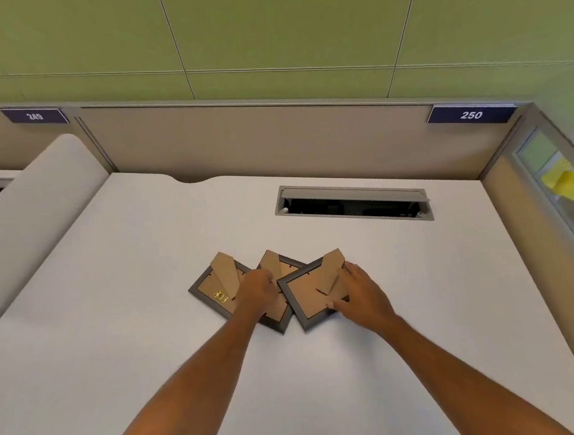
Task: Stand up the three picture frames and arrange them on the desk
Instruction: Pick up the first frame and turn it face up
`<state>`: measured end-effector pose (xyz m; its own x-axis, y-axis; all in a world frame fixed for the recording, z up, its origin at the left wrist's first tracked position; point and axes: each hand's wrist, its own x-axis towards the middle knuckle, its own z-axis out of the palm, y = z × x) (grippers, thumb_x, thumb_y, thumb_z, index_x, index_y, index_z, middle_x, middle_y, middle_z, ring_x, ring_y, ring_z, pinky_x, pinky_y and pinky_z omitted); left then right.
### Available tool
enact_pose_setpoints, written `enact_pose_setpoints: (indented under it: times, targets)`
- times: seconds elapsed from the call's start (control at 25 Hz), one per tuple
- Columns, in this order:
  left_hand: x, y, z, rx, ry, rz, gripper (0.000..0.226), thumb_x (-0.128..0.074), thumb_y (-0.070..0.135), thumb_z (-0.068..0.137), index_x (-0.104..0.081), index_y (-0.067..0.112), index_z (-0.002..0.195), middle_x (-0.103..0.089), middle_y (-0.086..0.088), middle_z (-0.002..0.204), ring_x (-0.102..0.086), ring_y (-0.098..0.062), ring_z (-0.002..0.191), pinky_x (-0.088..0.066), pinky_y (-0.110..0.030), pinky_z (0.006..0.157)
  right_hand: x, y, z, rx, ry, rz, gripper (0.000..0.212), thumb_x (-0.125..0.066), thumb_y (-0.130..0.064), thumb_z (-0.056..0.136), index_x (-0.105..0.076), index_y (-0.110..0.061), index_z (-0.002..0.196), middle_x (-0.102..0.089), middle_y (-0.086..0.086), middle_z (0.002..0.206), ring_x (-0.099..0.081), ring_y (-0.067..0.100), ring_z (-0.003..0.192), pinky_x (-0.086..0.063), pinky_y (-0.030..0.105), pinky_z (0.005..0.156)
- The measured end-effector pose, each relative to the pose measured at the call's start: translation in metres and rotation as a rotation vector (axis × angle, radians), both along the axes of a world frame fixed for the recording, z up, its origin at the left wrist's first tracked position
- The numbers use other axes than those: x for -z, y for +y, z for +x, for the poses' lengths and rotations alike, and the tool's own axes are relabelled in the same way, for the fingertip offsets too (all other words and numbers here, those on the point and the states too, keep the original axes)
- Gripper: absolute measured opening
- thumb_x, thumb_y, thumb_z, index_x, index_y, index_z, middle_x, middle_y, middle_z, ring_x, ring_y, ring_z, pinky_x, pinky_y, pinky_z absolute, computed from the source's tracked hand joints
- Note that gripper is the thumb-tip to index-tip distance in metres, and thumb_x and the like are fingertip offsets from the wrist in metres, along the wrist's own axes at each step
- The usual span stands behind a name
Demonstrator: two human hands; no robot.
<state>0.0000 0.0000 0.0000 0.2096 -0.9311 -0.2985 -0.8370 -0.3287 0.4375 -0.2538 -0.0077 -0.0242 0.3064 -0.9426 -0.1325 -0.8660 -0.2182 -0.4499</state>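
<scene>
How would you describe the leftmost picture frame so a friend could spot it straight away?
On the white desk, nearer than the long cable slot, three frames lie face down, overlapping. The left frame alone shows a small gold hanger on its cardboard back.

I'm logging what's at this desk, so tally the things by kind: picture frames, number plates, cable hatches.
Picture frames, lying face down: 3
Number plates: 2
Cable hatch: 1
Total: 6
</scene>
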Motion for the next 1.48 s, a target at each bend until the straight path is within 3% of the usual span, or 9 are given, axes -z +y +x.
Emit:
enact_pose_setpoints:
  times: [0.16,0.44,0.56,0.64,0.88,1.04,1.16,1.28,1.48]
  targets:
    - [0.000,-0.008,-0.002,0.049,0.003,0.057,0.031,-0.056,0.013,0.109,-0.069,0.000,0.135,-0.062,-0.020,0.143,-0.067,-0.033,0.121,-0.059,-0.043,0.101,0.012,0.005,0.000,0.004,-0.025,0.049,0.076,-0.080,-0.041,0.093,-0.046,-0.017,0.156,-0.045,0.004,0.160,-0.048,0.027,0.143,-0.052,0.038,0.107]
    - [0.009,-0.022,-0.015,-0.007,0.039,0.133,0.029,-0.053,0.013,0.108,-0.065,-0.009,0.122,-0.056,-0.025,0.142,-0.070,-0.034,0.103,-0.050,-0.034,0.074,0.039,0.014,0.000,0.041,-0.037,0.095,0.086,-0.071,-0.046,0.101,-0.028,-0.016,0.169,-0.016,0.002,0.180,-0.006,0.023,0.168,-0.035,0.040,0.127]
    - [0.008,-0.022,-0.023,-0.064,0.115,0.132,0.014,-0.056,0.006,0.099,-0.064,-0.005,0.094,-0.063,-0.033,0.126,-0.052,-0.023,0.074,-0.035,-0.027,0.054,0.043,0.016,-0.001,0.043,-0.081,0.092,0.084,-0.072,-0.042,0.102,-0.029,-0.015,0.168,-0.015,0.002,0.181,-0.004,0.021,0.168,-0.031,0.038,0.127]
    - [0.010,-0.024,-0.024,-0.161,0.185,0.117,0.029,-0.056,0.002,0.095,-0.046,0.008,0.069,-0.061,-0.024,0.092,-0.045,-0.020,0.065,-0.034,-0.029,0.057,0.045,0.017,-0.001,0.061,-0.106,0.092,0.082,-0.071,-0.038,0.103,-0.029,-0.014,0.168,-0.014,0.003,0.181,-0.003,0.021,0.168,-0.028,0.038,0.129]
    - [0.008,-0.021,-0.025,-0.464,0.386,0.117,0.021,-0.054,0.000,0.092,-0.051,0.006,0.073,-0.050,-0.009,0.072,-0.050,-0.024,0.069,-0.035,-0.033,0.059,0.052,0.020,-0.003,0.060,-0.156,0.104,0.082,-0.068,-0.037,0.105,-0.024,-0.014,0.170,-0.009,0.002,0.181,-0.001,0.021,0.168,-0.021,0.036,0.131]
    - [0.013,-0.022,-0.020,-0.507,0.422,0.082,0.022,-0.056,0.010,0.101,-0.057,0.004,0.081,-0.060,-0.013,0.080,-0.055,-0.022,0.065,-0.046,-0.031,0.058,0.055,0.019,-0.014,0.045,-0.226,0.101,0.088,-0.069,-0.039,0.104,-0.017,-0.016,0.171,-0.009,-0.003,0.180,-0.005,0.018,0.168,-0.020,0.031,0.129]
    - [0.011,-0.021,-0.022,-0.604,0.635,0.042,0.025,-0.061,0.019,0.108,-0.057,0.005,0.088,-0.073,-0.023,0.095,-0.071,-0.029,0.072,-0.069,-0.047,0.083,0.053,0.020,-0.023,0.014,-0.219,0.050,0.093,-0.067,-0.048,0.103,-0.013,-0.018,0.172,-0.010,-0.003,0.181,-0.011,0.016,0.166,-0.029,0.034,0.128]
    - [0.007,-0.020,-0.027,-0.562,0.636,0.030,0.018,-0.059,0.019,0.111,-0.061,0.008,0.096,-0.073,-0.020,0.106,-0.072,-0.027,0.077,-0.067,-0.038,0.073,0.051,0.023,-0.032,-0.136,-0.076,-0.157,0.094,-0.063,-0.058,0.103,-0.018,-0.013,0.171,-0.011,0.003,0.181,-0.023,0.013,0.159,-0.047,0.029,0.114]
    - [0.004,-0.015,-0.039,-0.567,0.581,-0.058,0.019,-0.050,0.004,0.109,-0.069,0.005,0.111,-0.067,-0.010,0.105,-0.068,-0.021,0.071,-0.057,-0.031,0.063,0.047,0.022,-0.030,-0.247,0.028,-0.429,0.081,-0.095,-0.028,0.081,-0.061,0.000,0.149,-0.061,0.019,0.154,-0.065,0.037,0.137,-0.064,0.050,0.098]
